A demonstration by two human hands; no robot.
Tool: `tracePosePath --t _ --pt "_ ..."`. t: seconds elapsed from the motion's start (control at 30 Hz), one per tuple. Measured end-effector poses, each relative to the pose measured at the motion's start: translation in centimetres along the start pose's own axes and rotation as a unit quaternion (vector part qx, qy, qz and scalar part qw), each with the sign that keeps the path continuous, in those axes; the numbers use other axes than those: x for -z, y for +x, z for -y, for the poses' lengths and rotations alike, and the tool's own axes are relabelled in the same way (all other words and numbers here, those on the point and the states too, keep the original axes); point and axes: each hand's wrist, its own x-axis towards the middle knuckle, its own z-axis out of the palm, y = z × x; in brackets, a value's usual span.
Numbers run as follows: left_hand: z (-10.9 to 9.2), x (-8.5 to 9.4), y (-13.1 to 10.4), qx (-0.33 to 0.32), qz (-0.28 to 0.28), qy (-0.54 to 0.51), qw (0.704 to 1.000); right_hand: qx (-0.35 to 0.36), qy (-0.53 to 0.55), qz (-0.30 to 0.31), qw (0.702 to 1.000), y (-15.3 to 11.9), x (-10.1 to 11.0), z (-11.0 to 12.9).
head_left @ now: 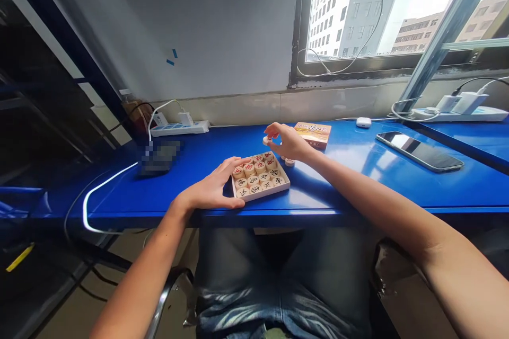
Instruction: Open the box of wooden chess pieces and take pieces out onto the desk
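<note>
Your right hand pinches a round piece just beyond the tray; your left hand clasps the tray's left side. Risk: a loose pinch could drop the piece.

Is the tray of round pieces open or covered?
Open: no lid covers the tray, and the marked faces of the round pieces inside show from above.

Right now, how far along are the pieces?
Looks done: rows of pieces sit in the tray, left hand against its side. In hand: one piece at the fingertips of the right hand; lifted or not, unclear. Left, seemingly: loose pieces beside the tray, partly hidden by that hand, count unclear.
</note>
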Motion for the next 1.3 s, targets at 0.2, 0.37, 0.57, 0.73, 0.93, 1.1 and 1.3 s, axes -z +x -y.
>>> tracePosePath --t 0.2,0.37,0.57,0.73,0.93,1.1,1.3 --pt "0.2 -0.2 0.1 0.015 0.003 0.027 1.000 -0.040 -0.122 0.131 0.983 0.1 0.7 -0.4" --pt "0.3 -0.2 0.2 0.014 0.005 0.037 0.999 -0.001 -0.146 0.123 0.982 0.1 3.0 1.0" --pt "-0.1 -0.2 0.1 0.024 0.006 0.035 0.999 0.057 -0.098 0.234 0.966 -0.6 4.0 4.2" --pt "-0.3 -0.2 0.2 0.019 0.002 0.023 1.000 0.038 -0.085 0.235 0.967 -0.6 3.9 4.5" --pt "-0.1 0.0 0.1 0.005 0.003 0.003 1.000 0.009 -0.048 0.088 0.995 0.3 5.1 1.7" --pt "0.0 0.3 0.0 -0.002 0.010 -0.017 1.000 -0.006 -0.063 0.046 0.997 0.1 2.7 0.0" --pt "0.2 0.8 -0.4 -0.047 0.044 -0.086 0.994 0.014 -0.036 0.036 0.999 0.5 0.3 0.5"
